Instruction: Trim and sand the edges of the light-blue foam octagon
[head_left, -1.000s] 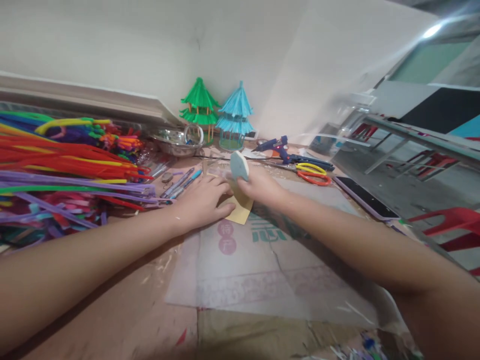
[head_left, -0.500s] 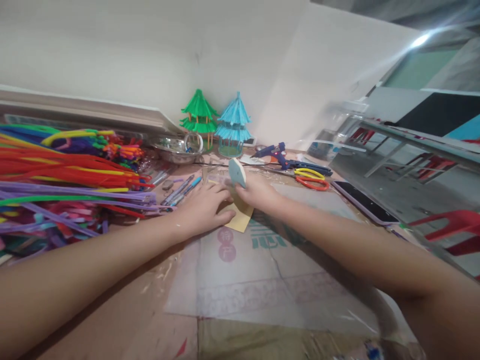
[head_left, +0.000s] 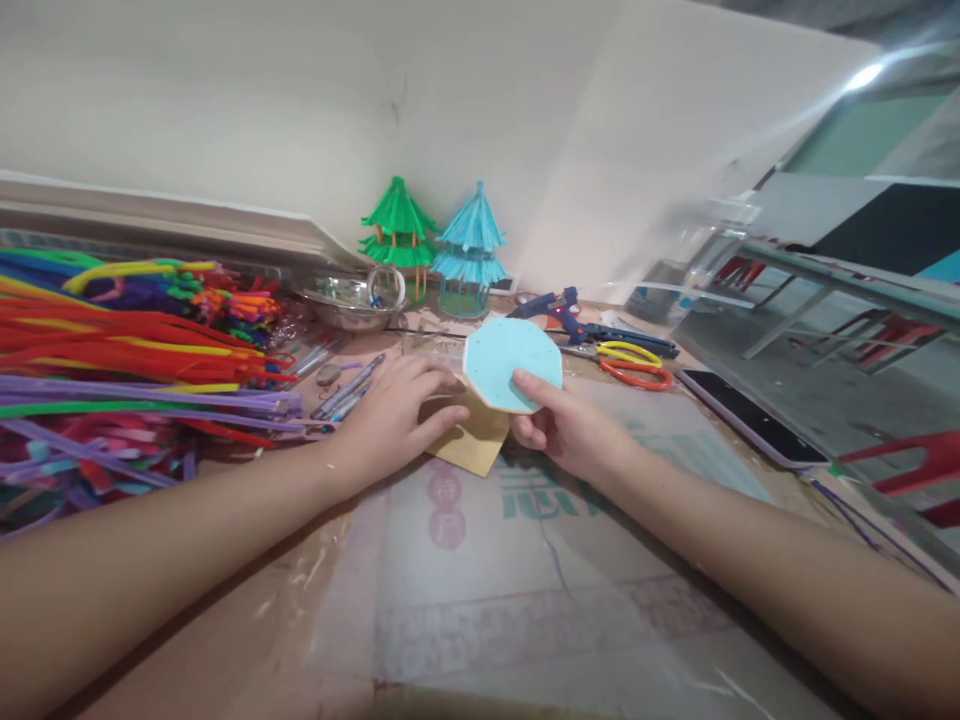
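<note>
A light blue disc with straight-cut edges (head_left: 511,362) is held up in my right hand (head_left: 566,420), thumb on its face and fingers behind. My left hand (head_left: 405,410) has its fingers spread over the left part of a yellowish square sheet (head_left: 474,440), with the thumb apart. Part of that sheet is hidden by the hand and the disc. Beneath lies a translucent plastic sheet (head_left: 525,560) with green and pink print. Pens (head_left: 349,390) lie just left of my left hand.
Bundles of coloured pipe cleaners (head_left: 127,345) fill the left side. Behind stand a metal bowl (head_left: 349,312), a green model tower (head_left: 397,225) and a blue one (head_left: 472,240). To the right are a glue gun (head_left: 551,308), scissors (head_left: 630,362) and a phone (head_left: 750,418).
My right hand has moved right and turned the disc from nearly edge-on to facing me. My left hand has stayed near the yellowish sheet.
</note>
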